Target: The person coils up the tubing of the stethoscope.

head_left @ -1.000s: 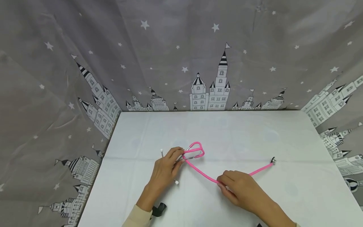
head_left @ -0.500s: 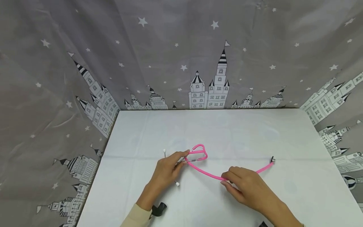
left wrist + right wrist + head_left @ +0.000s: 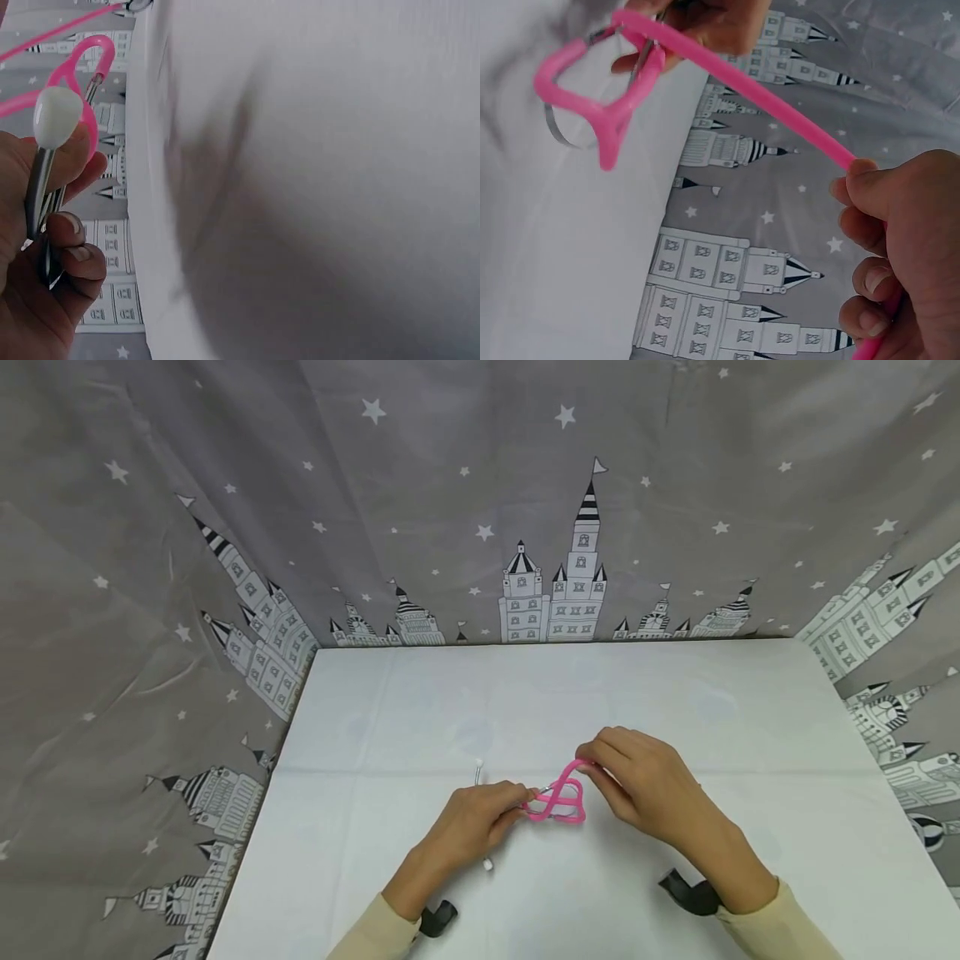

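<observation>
Pink stethoscope [image 3: 567,772]: in the head view, it is being held over the white tabletop [image 3: 375,718], between the left hand [image 3: 480,814] and the right hand [image 3: 645,781]; its tubing [image 3: 555,797] is being crossed over its own fork [image 3: 580,802], and its far end is being hidden by the right hand.
Left grip: the fingers are being curled round the stretch just beside the fork, which is mostly being covered by them.
Right grip: a bend of the tubing is being pinched between fingers and thumb.
White ear tips [image 3: 479,763]: being shown on either side of the left hand, small and slightly blurred.
Black wrist devices [image 3: 693,893]: being worn beside the beige sleeves [image 3: 780,927]; their details cannot be made out.
Grey curtain [image 3: 420,460]: being cut off at the top and sides.
Metal tubes [image 3: 39,187]: in the left wrist view, they are being gripped by the left fingers; the fork is being partly blocked by one ear tip.
Dark metal part [image 3: 139,5]: being cropped by the top edge, too little being shown for it to be named.
Straight run: in the right wrist view, the tubing is being clasped by the right fingers, its lower portion being cut off; the left hand is being cropped above.
</observation>
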Tool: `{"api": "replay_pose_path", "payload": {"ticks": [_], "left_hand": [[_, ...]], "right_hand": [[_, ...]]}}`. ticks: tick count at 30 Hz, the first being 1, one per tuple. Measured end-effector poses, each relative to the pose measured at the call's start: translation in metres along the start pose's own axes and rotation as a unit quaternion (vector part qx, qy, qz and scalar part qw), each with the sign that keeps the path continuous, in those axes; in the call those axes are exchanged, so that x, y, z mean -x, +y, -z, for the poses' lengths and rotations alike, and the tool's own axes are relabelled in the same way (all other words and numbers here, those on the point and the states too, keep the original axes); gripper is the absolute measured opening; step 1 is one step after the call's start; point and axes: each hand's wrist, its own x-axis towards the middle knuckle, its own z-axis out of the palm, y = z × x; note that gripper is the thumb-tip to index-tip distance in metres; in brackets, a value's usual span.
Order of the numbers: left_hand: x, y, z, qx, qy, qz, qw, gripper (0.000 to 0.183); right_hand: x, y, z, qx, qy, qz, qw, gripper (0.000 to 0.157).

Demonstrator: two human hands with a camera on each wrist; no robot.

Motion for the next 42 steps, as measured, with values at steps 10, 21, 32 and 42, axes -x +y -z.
{"api": "replay_pose_path", "payload": {"ticks": [10, 21, 32, 42], "left_hand": [[-0.008, 0.022, -0.004, 0.048, -0.016, -0.063, 0.9967, 0.015], [-0.012, 0.048, 0.011, 0.118, 0.004, -0.070, 0.9905, 0.029], [-0.018, 0.047, 0.018, 0.129, 0.104, -0.053, 0.9848, 0.058], [-0.014, 0.035, 0.012, 0.083, 0.146, -0.006, 0.9857, 0.056]], "right_hand": [[-0.005, 0.021, -0.009, 0.004, 0.001, -0.014, 1.000, 0.015], [0.017, 0.040, -0.026, -0.055, -0.043, -0.085, 0.994, 0.018], [0.053, 0.033, -0.050, -0.078, -0.078, -0.098, 0.989, 0.024], [0.072, -0.008, -0.066, -0.046, -0.060, -0.044, 0.996, 0.016]]}}
